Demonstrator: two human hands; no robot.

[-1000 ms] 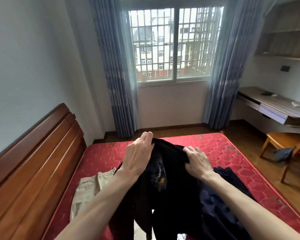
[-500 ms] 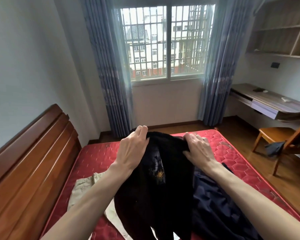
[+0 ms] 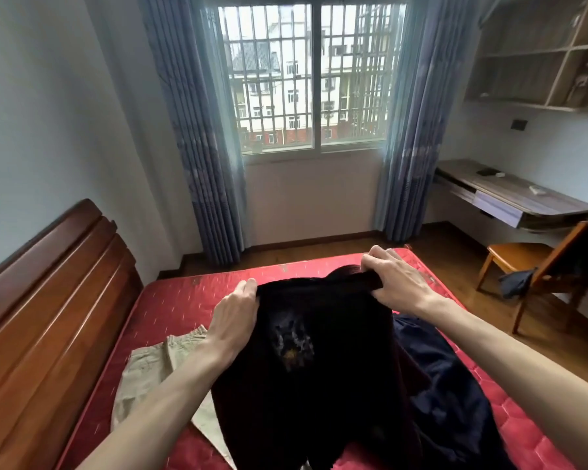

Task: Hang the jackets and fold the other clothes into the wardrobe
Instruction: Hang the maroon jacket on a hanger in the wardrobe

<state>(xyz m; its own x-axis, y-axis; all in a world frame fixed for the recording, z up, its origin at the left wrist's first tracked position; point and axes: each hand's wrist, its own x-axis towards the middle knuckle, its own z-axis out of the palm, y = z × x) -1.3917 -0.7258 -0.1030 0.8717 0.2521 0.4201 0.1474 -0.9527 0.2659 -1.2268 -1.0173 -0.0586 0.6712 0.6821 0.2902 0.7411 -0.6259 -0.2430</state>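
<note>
Black garment (image 3: 319, 368) hangs in the lower centre of the frame, held up by its top edge over the red mattress (image 3: 184, 300) (a pale print shows on its front). Navy cloth (image 3: 448, 385) lies at lower right, beige trousers (image 3: 157, 364) at lower left. Right hand (image 3: 398, 283) and left hand (image 3: 235, 317) each have a grip curled round the garment's top edge.

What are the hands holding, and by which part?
Both hold the black garment by its top edge: left hand at the left corner, right hand at the right, above the red mattress.
</note>
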